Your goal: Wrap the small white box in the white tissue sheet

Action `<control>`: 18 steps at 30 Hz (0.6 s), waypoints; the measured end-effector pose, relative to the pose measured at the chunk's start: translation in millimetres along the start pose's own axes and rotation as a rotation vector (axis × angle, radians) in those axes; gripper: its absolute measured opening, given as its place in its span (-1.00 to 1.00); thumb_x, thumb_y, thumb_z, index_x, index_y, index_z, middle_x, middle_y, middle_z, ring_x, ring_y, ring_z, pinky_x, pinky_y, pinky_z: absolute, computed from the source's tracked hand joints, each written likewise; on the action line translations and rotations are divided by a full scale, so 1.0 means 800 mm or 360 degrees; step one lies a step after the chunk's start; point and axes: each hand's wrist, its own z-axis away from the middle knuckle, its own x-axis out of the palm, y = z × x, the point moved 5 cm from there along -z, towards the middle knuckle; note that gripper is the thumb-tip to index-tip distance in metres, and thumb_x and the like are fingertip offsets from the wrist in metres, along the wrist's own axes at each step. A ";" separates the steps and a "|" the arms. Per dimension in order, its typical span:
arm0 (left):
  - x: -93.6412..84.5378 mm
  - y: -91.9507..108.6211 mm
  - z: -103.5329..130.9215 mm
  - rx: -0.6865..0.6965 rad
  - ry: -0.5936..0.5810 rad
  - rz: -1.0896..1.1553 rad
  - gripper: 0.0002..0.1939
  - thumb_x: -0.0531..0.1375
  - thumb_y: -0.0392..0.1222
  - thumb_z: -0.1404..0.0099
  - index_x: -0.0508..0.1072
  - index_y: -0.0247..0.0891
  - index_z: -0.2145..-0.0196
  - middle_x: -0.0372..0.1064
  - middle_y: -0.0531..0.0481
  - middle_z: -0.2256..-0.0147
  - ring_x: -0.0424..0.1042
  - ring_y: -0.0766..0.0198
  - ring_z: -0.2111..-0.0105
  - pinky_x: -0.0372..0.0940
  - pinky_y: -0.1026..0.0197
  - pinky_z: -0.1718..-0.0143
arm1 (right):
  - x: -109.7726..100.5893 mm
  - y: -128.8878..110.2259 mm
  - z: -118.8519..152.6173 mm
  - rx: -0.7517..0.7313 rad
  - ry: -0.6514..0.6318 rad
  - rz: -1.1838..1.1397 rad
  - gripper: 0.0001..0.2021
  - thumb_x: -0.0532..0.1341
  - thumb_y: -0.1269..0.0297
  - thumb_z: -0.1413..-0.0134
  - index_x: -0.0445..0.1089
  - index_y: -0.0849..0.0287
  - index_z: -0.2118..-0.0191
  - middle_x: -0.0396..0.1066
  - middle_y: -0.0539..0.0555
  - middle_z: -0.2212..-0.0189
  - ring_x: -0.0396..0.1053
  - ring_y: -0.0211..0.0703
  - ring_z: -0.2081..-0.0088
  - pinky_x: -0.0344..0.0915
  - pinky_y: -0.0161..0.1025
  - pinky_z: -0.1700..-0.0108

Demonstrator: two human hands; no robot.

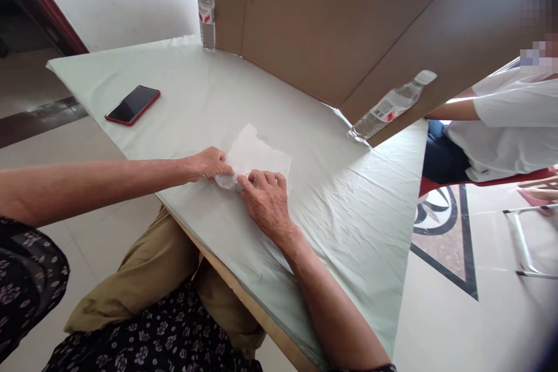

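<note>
A small, whitish, translucent sheet of bubble wrap (257,154) lies on the pale green cloth near the table's front edge. Its far edge is ragged, and the near edge looks crumpled or folded. My left hand (210,164) pinches the near left corner between thumb and curled fingers. On the near right part rests my right hand (267,200), its fingers bent and its thumb and forefinger closed at the edge. The two hands are a few finger-widths apart. Whether anything lies under the folded edge is hidden.
A phone in a red case (133,106) lies to the left. A tall brown board (296,17) stands across the table, with an upright water bottle (207,14) and a leaning water bottle (390,107) against it. At right sits a person in a white shirt (514,110).
</note>
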 end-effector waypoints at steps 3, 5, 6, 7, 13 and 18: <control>0.004 0.003 0.001 -0.0091 -0.0060 -0.0013 -0.87 0.27 -0.29 0.09 0.35 -0.22 0.60 0.30 0.06 0.58 0.30 0.30 0.55 0.18 0.30 0.59 | 0.001 -0.001 0.000 -0.0009 0.0027 0.0025 -0.77 0.11 0.42 -0.34 0.39 0.07 -0.01 0.47 0.08 0.15 0.24 -0.05 0.13 0.03 -0.04 0.01; 0.007 0.006 0.001 -0.0140 -0.0099 0.0044 -0.89 0.27 -0.31 0.09 0.37 -0.23 0.57 0.33 0.06 0.56 0.34 0.29 0.53 0.22 0.31 0.57 | 0.000 -0.001 0.000 -0.0028 0.0053 0.0044 -0.78 0.12 0.43 -0.33 0.39 0.08 0.00 0.46 0.08 0.16 0.24 -0.05 0.14 0.04 -0.04 0.01; 0.008 0.007 0.001 -0.0164 -0.0101 0.0087 -0.88 0.27 -0.31 0.09 0.38 -0.23 0.55 0.34 0.06 0.55 0.36 0.29 0.52 0.23 0.31 0.56 | 0.000 -0.001 0.000 -0.0036 0.0061 0.0054 -0.79 0.12 0.42 -0.33 0.39 0.09 0.00 0.46 0.07 0.16 0.24 -0.06 0.14 0.04 -0.05 0.01; 0.009 0.008 0.002 -0.0183 -0.0105 0.0137 -0.88 0.27 -0.31 0.09 0.38 -0.24 0.53 0.35 0.06 0.55 0.37 0.28 0.52 0.24 0.31 0.55 | 0.000 -0.002 0.000 -0.0040 0.0062 0.0064 -0.79 0.12 0.42 -0.33 0.40 0.09 0.01 0.46 0.07 0.16 0.24 -0.06 0.15 0.04 -0.05 0.01; 0.023 0.015 0.000 -0.0164 -0.0155 0.0468 -0.89 0.22 -0.35 0.07 0.35 -0.25 0.52 0.32 0.09 0.60 0.33 0.33 0.58 0.21 0.31 0.59 | 0.002 -0.002 -0.001 -0.0043 0.0005 0.0092 -0.77 0.10 0.44 -0.35 0.39 0.09 -0.02 0.47 0.09 0.15 0.25 -0.06 0.14 0.03 -0.03 -0.01; 0.028 0.023 -0.001 -0.0065 -0.0164 0.0439 -0.86 0.23 -0.37 0.05 0.31 -0.24 0.58 0.27 0.12 0.64 0.30 0.35 0.60 0.22 0.30 0.58 | 0.000 -0.003 -0.001 -0.0036 -0.0069 0.0090 -0.74 0.09 0.45 -0.33 0.36 0.11 -0.05 0.48 0.10 0.12 0.28 -0.03 0.12 0.04 -0.01 -0.04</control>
